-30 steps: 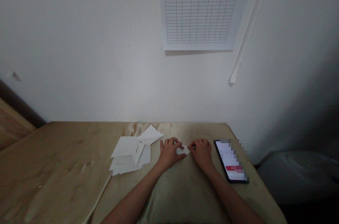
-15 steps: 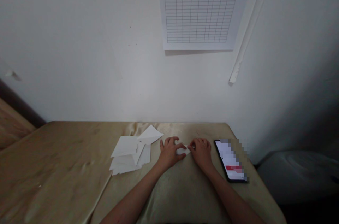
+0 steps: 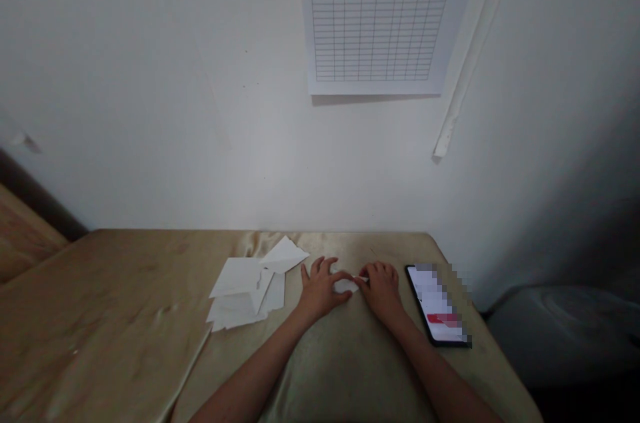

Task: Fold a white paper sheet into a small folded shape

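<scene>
A small piece of white paper [image 3: 345, 285] lies on the cloth-covered table between my two hands, partly hidden by the fingers. My left hand [image 3: 320, 288] rests over its left side with the fingers spread, the index finger and thumb touching the paper. On the right, my right hand [image 3: 381, 286] has its fingers curled together, with thumb and index finger pinching the paper's right corner. Left of my left hand is a loose pile of white paper pieces [image 3: 235, 276], some with torn edges.
A phone [image 3: 436, 306] with a lit screen lies right of my right hand, near the edge of the table [image 3: 125, 316]. Behind stands a white wall [image 3: 150, 89] bearing a printed table sheet [image 3: 375, 29]. A grey rounded object [image 3: 555, 329] sits beyond the right edge.
The thumb and index finger of my right hand have shifted slightly at the paper's right corner. My left hand stays almost in place; the pile and phone have not moved.
</scene>
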`<state>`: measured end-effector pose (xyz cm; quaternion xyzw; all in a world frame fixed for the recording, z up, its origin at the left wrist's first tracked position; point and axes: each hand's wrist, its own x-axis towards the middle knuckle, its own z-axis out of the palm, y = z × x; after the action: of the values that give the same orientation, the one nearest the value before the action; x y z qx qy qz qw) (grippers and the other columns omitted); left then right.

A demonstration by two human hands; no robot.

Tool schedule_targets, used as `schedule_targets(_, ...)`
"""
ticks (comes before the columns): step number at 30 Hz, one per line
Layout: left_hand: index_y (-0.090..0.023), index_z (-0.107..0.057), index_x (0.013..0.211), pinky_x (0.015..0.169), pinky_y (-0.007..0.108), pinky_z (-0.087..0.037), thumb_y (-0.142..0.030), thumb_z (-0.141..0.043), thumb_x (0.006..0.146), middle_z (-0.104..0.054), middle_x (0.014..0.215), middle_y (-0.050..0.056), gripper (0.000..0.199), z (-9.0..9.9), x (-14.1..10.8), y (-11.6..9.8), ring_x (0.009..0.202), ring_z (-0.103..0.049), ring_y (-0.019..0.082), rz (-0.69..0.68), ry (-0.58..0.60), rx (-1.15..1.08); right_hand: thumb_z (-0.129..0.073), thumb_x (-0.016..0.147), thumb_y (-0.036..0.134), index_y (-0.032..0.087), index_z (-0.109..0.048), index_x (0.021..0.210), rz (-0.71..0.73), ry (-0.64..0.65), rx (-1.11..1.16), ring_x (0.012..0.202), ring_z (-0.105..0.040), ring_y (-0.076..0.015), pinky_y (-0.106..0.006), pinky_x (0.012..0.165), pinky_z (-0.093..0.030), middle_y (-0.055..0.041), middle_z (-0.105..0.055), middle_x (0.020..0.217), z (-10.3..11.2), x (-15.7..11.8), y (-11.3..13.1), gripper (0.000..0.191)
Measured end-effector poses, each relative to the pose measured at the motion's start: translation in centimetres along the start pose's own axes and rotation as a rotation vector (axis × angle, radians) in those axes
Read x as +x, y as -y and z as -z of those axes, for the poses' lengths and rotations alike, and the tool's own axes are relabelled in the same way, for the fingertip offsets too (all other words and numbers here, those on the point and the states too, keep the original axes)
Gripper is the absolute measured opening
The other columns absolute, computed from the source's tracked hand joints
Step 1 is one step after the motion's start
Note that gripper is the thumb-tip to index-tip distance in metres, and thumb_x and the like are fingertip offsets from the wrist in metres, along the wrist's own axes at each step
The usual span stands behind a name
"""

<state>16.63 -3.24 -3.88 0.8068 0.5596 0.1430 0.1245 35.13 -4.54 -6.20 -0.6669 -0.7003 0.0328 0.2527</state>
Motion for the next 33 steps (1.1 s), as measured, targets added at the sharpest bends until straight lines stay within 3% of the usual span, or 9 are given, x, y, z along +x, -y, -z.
schedule_targets(7, -0.051, -0.068, 0.112, 0.112, 0.075, -0.005, -0.050, -0.076, 0.077, -0.044, 0.151, -0.004, 0.037, 0.2, 0.0, -0.3, 0.146, -0.024, 0.039, 0.009, 0.015, -0.001, -0.075, 0.077, 0.049, 0.022, -0.065, 0.098, -0.031, -0.031, 0.056, 0.107, -0.053, -0.0302, -0.041, 0.098, -0.036, -0.0101, -0.061, 0.106, 0.1, -0.4, -0.4, 0.036)
schedule_targets(20, -0.052, -0.067, 0.114, 0.112, 0.076, -0.003, -0.048, -0.078, 0.075, -0.042, 0.153, -0.004, 0.041, -0.1, 0.1, 0.1, 0.148, -0.023, 0.038, 0.011, 0.034, -0.007, -0.063, 0.087, 0.026, 0.021, -0.066, 0.097, -0.058, -0.045, 0.070, 0.106, -0.055, -0.0268, -0.036, 0.094, -0.038, -0.0083, -0.064, 0.105, -0.4, 0.6, -1.9, 0.012)
schedule_targets(33, -0.050, -0.066, 0.116, 0.110, 0.078, 0.001, -0.045, -0.074, 0.081, -0.050, 0.147, -0.007, 0.036, -0.2, -0.4, 0.3, 0.143, -0.027, 0.038, -0.073, -0.016, -0.012, -0.049, 0.096, 0.027, 0.020, -0.069, 0.099, -0.063, -0.079, -0.038, 0.103, -0.055, -0.0261, -0.035, 0.090, -0.038, -0.0108, -0.064, 0.105, -0.3, 0.7, -2.6, 0.022)
